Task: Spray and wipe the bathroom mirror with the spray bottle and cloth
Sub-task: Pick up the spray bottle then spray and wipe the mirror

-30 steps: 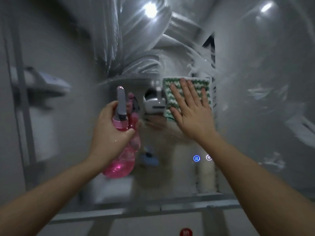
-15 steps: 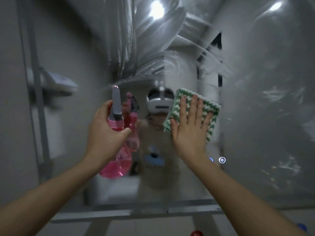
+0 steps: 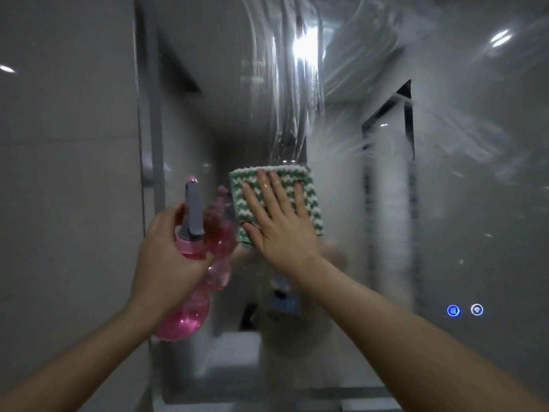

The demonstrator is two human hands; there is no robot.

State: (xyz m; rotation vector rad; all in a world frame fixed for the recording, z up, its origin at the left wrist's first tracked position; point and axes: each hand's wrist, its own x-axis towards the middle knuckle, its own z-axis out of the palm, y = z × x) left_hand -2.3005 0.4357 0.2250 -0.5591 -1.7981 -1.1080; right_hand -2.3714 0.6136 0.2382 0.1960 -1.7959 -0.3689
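Left hand (image 3: 166, 257): fingers curled round the neck of the pink spray bottle (image 3: 190, 278), held upright just in front of the glass.
Right hand (image 3: 280, 224): fingers spread flat, pressing the cloth.
Cloth (image 3: 310, 203): green-and-white, flat against the mirror (image 3: 445, 188), right of the bottle.
Mirror: wet streaks above the cloth; two lit icons (image 3: 465, 310) at lower right.
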